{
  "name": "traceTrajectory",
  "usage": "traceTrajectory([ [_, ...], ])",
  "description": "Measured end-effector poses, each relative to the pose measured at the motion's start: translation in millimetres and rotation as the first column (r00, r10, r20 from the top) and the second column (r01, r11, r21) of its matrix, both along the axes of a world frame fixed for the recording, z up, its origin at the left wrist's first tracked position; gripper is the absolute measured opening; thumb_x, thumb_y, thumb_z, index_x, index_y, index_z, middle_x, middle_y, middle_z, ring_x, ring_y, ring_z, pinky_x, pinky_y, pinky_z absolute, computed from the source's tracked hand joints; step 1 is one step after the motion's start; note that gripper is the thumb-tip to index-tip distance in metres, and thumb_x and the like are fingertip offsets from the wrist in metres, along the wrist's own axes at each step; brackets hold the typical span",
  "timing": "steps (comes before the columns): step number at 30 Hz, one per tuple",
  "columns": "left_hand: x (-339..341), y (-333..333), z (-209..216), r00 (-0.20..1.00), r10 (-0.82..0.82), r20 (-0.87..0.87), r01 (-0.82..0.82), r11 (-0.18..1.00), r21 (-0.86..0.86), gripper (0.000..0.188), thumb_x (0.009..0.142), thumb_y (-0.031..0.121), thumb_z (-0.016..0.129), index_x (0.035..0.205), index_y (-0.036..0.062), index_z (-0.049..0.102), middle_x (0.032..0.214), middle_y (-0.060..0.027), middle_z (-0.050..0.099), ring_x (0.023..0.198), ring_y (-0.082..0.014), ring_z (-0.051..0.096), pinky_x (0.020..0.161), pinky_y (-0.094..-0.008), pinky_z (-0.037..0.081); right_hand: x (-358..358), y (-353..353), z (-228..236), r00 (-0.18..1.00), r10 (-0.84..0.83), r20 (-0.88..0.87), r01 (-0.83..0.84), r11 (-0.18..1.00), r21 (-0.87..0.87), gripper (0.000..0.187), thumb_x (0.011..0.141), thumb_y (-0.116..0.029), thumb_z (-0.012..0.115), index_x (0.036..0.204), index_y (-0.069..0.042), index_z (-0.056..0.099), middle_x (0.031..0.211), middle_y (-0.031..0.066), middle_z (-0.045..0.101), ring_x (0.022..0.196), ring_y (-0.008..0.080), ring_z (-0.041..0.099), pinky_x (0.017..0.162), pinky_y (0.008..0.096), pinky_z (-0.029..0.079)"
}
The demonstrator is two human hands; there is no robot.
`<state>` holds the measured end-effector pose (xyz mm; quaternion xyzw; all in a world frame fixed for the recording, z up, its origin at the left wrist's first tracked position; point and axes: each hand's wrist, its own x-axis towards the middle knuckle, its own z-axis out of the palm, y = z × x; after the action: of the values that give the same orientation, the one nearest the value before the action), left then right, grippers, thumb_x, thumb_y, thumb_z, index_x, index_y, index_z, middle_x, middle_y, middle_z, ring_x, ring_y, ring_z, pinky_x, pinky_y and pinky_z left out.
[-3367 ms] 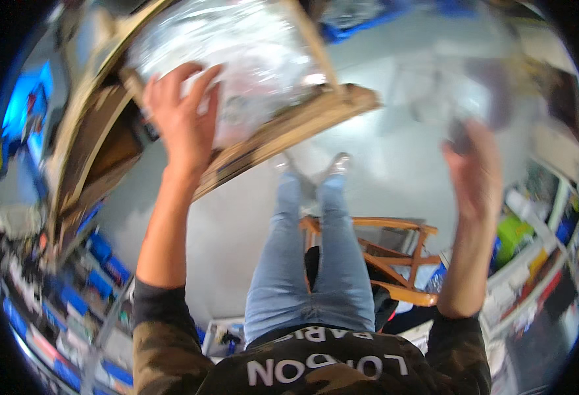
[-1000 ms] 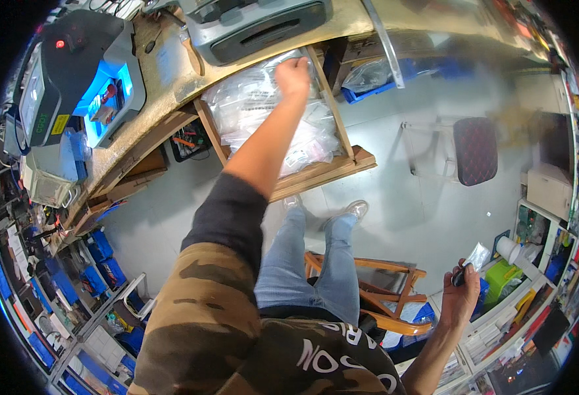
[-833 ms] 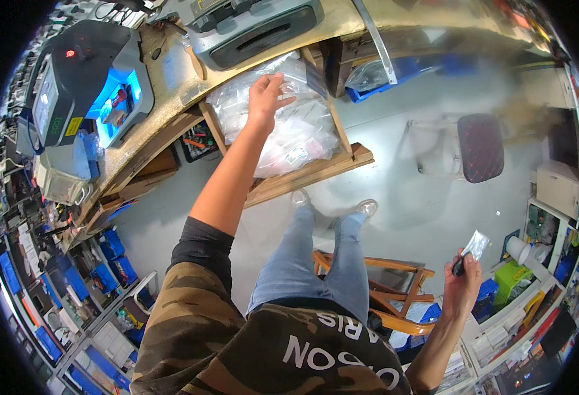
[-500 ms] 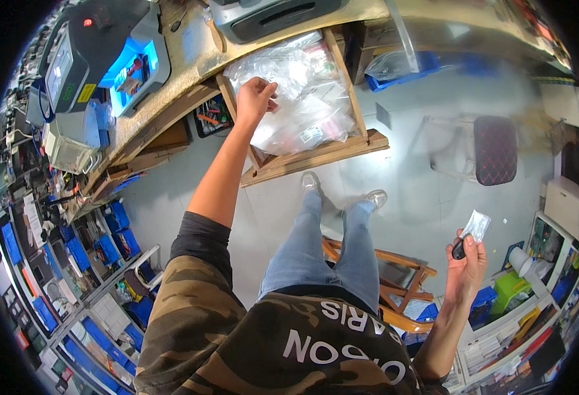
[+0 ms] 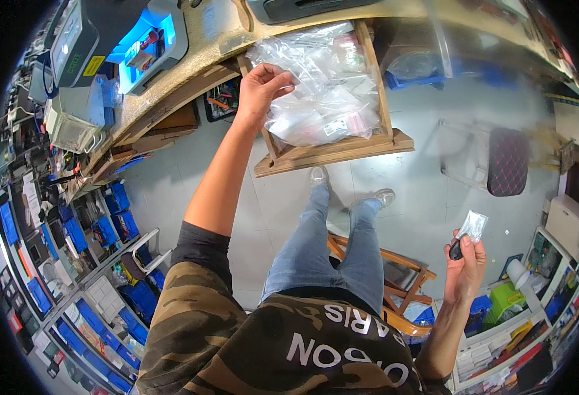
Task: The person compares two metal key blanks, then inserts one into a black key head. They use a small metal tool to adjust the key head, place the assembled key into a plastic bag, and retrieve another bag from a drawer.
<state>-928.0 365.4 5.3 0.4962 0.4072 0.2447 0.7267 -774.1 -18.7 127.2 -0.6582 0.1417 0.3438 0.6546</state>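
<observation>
My left hand reaches into the pulled-out wooden drawer, thumb and fingers pinched at the edge of a clear plastic bag. Several other clear bags fill the drawer in a loose heap, one with a small white label. Away to the right, my right hand is raised with its palm up. Its fingers hold a small black oval fob together with a flat silvery packet that sticks up past the fingertips.
A grey machine with a blue-lit chamber stands on the wooden bench. A dark cushioned stool is at the right, a wooden chair close by my legs. Shelves with blue bins line the left side.
The whole view has shifted, so drawer and machine sit more to the right and higher. My left hand's fingers have drawn closer into a pinch on the bag. The right hand keeps its hold.
</observation>
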Motion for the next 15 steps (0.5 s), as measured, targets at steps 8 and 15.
traceTrajectory([
  [8, -7.2, -1.1, 1.8, 0.989, 0.006, -0.147, 0.026, 0.976, 0.216, 0.025, 0.075, 0.004, 0.064, 0.099, -0.0004, 0.055, 0.079, -0.0041, 0.061, 0.071, -0.0099, 0.057, 0.065, -0.0237, 0.048, -6.6, 19.2, -5.2, 0.998, 0.054, -0.028, -0.053, 0.999, 0.012, 0.017, 0.080, -0.006, 0.058, 0.096, -0.001, 0.057, 0.086, 0.0064, 0.058, 0.080, 0.0131, 0.055, 0.068, 0.0256, 0.043],
  [15, -5.3, 0.6, -7.5, 0.804, 0.157, -0.573, 0.263, 0.771, 0.580, 0.044, 0.074, 0.017, 0.068, 0.111, 0.0001, 0.052, 0.092, -0.0113, 0.059, 0.084, -0.0177, 0.055, 0.074, -0.0283, 0.044, -9.4, 18.2, -8.0, 0.996, 0.089, 0.000, -0.089, 0.996, 0.008, 0.015, 0.081, -0.009, 0.058, 0.095, -0.002, 0.058, 0.086, 0.0071, 0.060, 0.073, 0.0098, 0.055, 0.066, 0.0251, 0.046],
])
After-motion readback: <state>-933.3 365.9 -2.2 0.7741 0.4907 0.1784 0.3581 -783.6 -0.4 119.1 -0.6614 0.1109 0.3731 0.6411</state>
